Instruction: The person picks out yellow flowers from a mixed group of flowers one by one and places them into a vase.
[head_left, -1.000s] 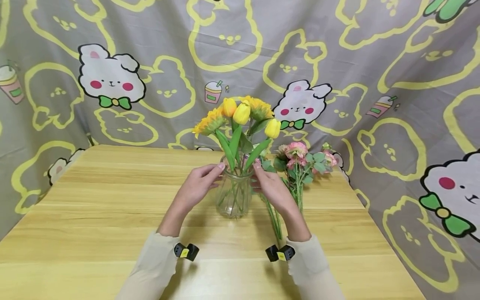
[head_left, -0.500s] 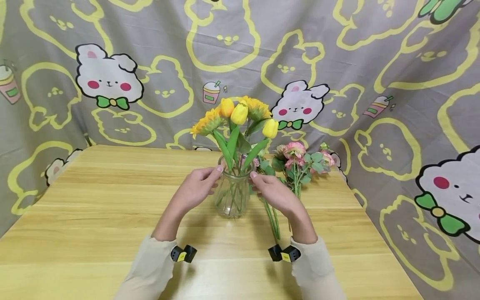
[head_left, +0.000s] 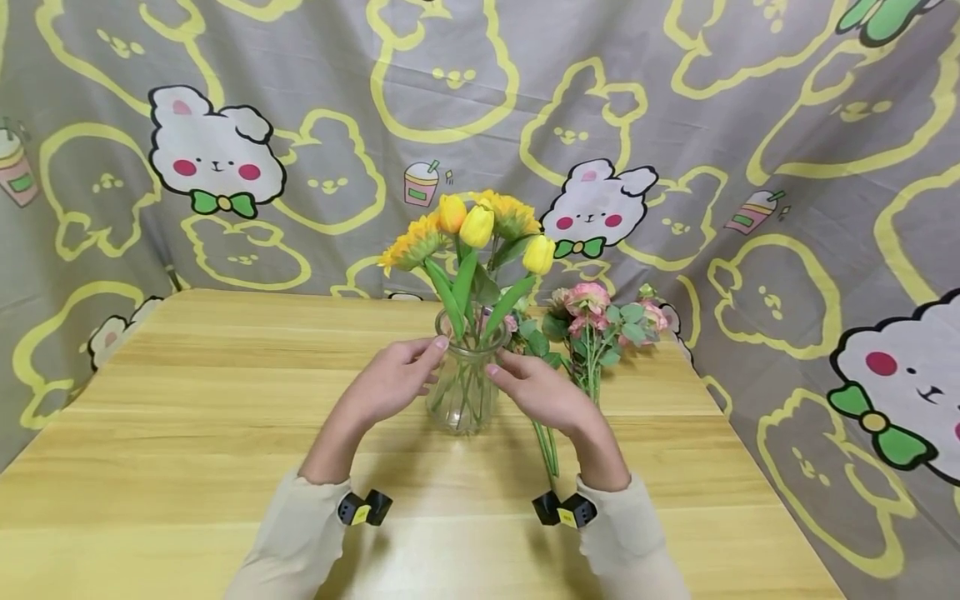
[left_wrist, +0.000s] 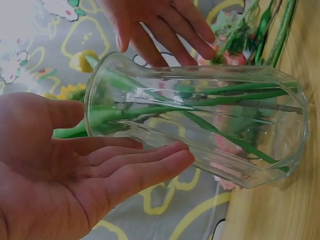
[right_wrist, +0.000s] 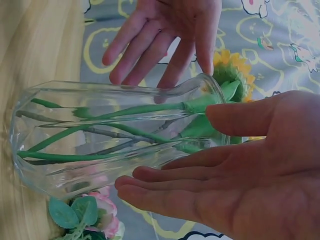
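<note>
A clear glass vase [head_left: 459,408] stands upright on the wooden table, with green stems crossing inside it. Yellow tulips [head_left: 477,227] and orange-yellow sunflowers [head_left: 412,242] rise above its rim. My left hand [head_left: 392,380] is at the vase's left side, its thumb by the rim and its fingers nearly straight along the glass in the left wrist view. On the other side is my right hand [head_left: 546,392], thumb near the neck, fingers extended beside the glass in the right wrist view [right_wrist: 240,185]. Neither hand curls round the vase; whether the fingertips touch it I cannot tell.
Pink flowers [head_left: 588,300] with green leaves lie on the table right of the vase, their stems pointing toward me. A grey curtain [head_left: 330,75] with yellow outlines and white rabbits hangs behind and beside the wooden tabletop [head_left: 225,433].
My right hand has come down from the leaves at the rim to the vase's neck and slightly left. My left hand has slipped slightly lower. The vase stays in place.
</note>
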